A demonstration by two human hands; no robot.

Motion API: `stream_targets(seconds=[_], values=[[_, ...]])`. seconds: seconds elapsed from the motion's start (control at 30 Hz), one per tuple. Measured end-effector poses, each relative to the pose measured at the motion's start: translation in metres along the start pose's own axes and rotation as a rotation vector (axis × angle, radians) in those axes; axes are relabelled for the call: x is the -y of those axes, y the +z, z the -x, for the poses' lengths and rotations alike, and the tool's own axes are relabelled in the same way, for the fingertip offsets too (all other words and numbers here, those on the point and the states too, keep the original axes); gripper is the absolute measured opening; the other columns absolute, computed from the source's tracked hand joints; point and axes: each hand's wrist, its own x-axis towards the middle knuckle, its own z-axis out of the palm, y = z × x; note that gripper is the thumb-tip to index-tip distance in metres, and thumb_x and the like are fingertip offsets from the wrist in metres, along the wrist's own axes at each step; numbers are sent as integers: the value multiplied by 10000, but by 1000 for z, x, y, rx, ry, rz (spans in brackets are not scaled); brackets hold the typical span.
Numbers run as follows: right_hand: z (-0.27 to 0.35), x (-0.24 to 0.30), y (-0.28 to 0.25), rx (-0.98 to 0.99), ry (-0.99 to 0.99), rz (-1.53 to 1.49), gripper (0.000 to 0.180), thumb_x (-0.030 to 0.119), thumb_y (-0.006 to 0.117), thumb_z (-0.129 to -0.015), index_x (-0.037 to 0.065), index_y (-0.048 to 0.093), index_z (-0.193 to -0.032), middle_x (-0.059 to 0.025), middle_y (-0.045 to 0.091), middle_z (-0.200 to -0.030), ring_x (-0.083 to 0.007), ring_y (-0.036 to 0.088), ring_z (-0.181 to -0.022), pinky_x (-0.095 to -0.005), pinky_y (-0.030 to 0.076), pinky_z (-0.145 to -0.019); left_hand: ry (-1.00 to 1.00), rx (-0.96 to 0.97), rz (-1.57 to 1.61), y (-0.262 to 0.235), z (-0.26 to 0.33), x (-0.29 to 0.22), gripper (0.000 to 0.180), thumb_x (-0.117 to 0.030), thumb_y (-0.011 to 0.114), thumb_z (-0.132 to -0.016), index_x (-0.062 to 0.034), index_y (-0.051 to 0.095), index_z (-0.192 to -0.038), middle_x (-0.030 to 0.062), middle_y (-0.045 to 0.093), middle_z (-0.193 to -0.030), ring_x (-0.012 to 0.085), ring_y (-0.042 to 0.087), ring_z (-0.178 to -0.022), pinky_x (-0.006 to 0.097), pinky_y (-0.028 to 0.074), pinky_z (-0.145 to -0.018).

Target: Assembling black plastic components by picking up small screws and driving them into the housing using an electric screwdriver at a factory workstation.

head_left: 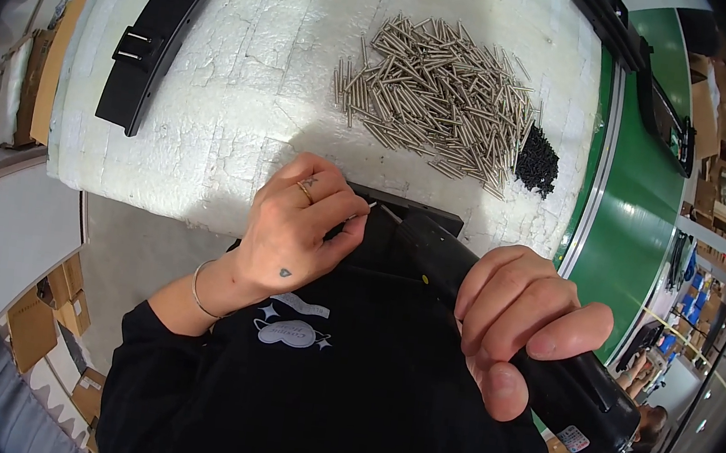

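Far left of the frame, upper part: a curved black plastic bracket (154, 60) lying on the white foam-topped table (258, 45). Two silver rods sit across its inner side, so I'd call that piece pinned, though whether it's finished I cannot tell.

Centre: the bare left hand (308, 220), ring and bracelet on, thumb and index tips close together at the table's near edge. A tiny pale tip shows there; nail or rod end, cannot tell, so cannot say if it's clamped on anything.

Just right of it, a long black plastic strip (444, 219) lies along that edge, partly hidden. Looks like the piece in work, likely mid-fastening; no seated fastener visible on it.

Above, upper centre: a big loose heap of silver metal rods (440, 97), plenty left. Lower, a black cylindrical electric screwdriver (576, 398) slants up-left, bit near the left fingertips; contact unclear. The bare right hand (518, 316) is clamped round its body.

Right of the heap: a small pile of black screws (538, 163), also plenty left. Upper right: black plastic frames (614, 27) by the green surface (642, 214); their state, cannot tell.
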Motion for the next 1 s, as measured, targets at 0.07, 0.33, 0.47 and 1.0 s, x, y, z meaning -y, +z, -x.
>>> stream_targets(seconds=[0.07, 0.33, 0.47, 1.0], values=[[1, 0, 4, -26, 20, 19, 253, -11, 660, -713, 43, 469, -870, -46, 547, -593, -180, 546, -489, -318, 490, -486, 15, -4, 24, 1, 1, 2, 189, 15, 732, -619, -45, 651, -778, 44, 592, -743, 258, 585, -775, 342, 496, -653], [-20, 3, 8, 113, 137, 39, 198, -41, 658, -675, 26, 512, -790, -73, 552, -603, -208, 538, -485, -325, 466, -476, 55, 5, 76, 2, 4, 2, 198, 30, 744, -626, -27, 652, -791, 57, 621, -747, 263, 598, -775, 345, 485, -669], [-28, -3, 5, 295, 153, 156, 294, 23, 663, -738, 87, 420, -889, -4, 551, -627, -123, 544, -472, -279, 480, -476, 70, 3, 80, 4, 6, -1, 181, 16, 740, -631, -28, 651, -782, 48, 619, -733, 251, 596, -770, 349, 467, -685], [-15, 25, -2, -288, 62, 0, 201, 56, 639, -731, 53, 532, -901, -26, 545, -647, -152, 536, -546, -312, 446, -560, 57, 162, -61, -1, 9, -10, 379, -120, 816, -579, -45, 673, -922, 68, 604, -836, 286, 575, -878, 401, 470, -788]])
